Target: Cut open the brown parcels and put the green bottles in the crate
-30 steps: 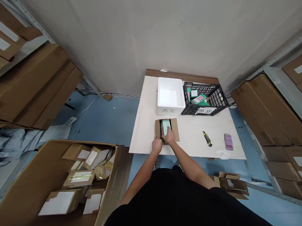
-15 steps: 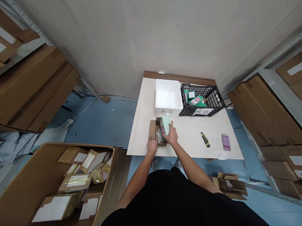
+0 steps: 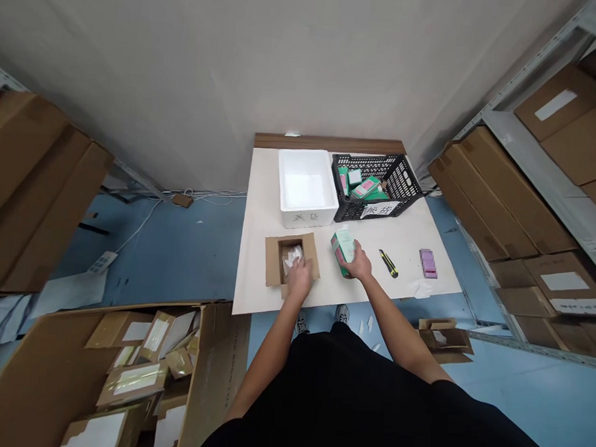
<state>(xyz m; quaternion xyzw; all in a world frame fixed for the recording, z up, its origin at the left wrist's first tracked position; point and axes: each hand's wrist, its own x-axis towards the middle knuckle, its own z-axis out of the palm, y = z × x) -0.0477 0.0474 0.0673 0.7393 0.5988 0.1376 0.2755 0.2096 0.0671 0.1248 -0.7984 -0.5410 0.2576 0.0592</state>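
A small open cardboard box (image 3: pixel 273 262) stands near the table's front edge, flaps spread, with crumpled whitish packing material (image 3: pixel 292 255) inside. My left hand (image 3: pixel 300 276) reaches over its near right side, fingers bent down at the packing material; whether they grip it is hidden. To the right, my right hand (image 3: pixel 359 262) is closed around a green and white carton (image 3: pixel 343 246) with a pink patch, held at the tabletop. A yellow and black utility knife (image 3: pixel 388 263) lies right of that hand.
Behind stand a white foam box (image 3: pixel 308 217) and a black plastic crate (image 3: pixel 343 209) holding several green cartons. A blurred purple item (image 3: pixel 428 263) lies at the table's right. A large carton (image 3: pixel 213 365) of parcels stands at left; an opened box (image 3: pixel 446 339) sits on the floor at right.
My right hand has lifted the green and white carton out of the cardboard box and moved it right. My left hand has gone from the box's edge to its opening. The view has shifted.
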